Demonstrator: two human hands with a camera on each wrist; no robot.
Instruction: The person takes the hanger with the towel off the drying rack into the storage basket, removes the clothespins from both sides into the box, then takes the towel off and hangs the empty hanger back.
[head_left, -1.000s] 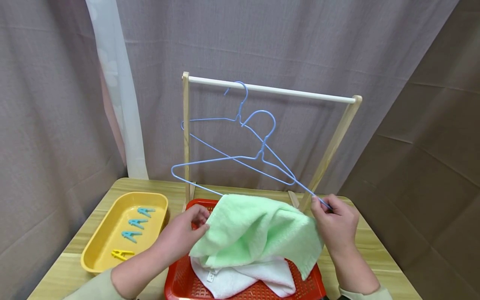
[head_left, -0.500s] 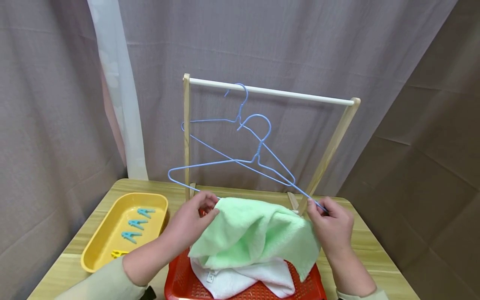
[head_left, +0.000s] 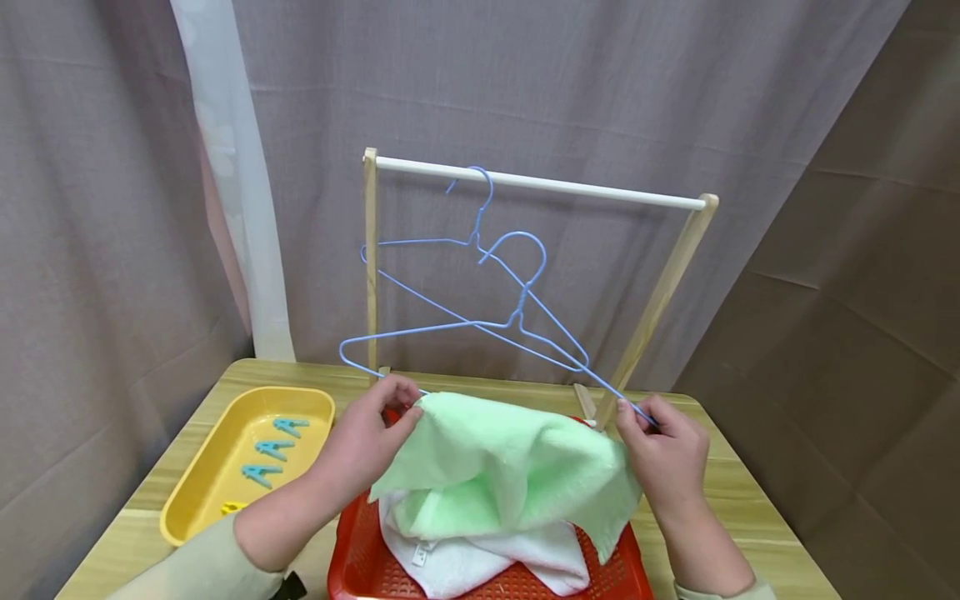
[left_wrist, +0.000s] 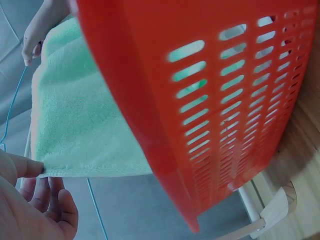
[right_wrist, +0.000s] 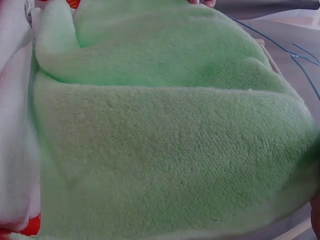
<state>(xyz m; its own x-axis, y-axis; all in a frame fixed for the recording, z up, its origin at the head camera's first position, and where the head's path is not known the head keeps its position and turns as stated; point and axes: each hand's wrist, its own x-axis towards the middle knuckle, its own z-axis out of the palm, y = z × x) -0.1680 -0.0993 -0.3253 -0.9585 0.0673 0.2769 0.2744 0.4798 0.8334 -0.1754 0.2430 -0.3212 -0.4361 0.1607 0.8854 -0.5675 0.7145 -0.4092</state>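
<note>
A light green towel [head_left: 510,458] lies draped over the bottom bar of a blue wire hanger [head_left: 521,302], close over a red basket [head_left: 351,554]. My left hand [head_left: 363,437] pinches the towel's upper left edge between thumb and fingers, as the left wrist view also shows. At the hanger's right corner my right hand [head_left: 667,450] grips the wire, with the towel's right edge against that hand. The hanger's hook stands up and its bottom bar is mostly hidden by the cloth. Beneath the green towel, a white towel [head_left: 465,571] with a small label lies in the basket.
Behind the basket stands a wooden rack with a white rod [head_left: 600,188], from which a second blue hanger [head_left: 477,225] hangs. To the left, a yellow tray [head_left: 174,500] holds several blue clothespins [head_left: 273,450] and a yellow one [head_left: 232,507], partly hidden by my forearm.
My left hand has risen to the towel's upper left edge and drawn it leftward along the bar, spreading the towel wider. The hanger and right hand have sunk slightly.
</note>
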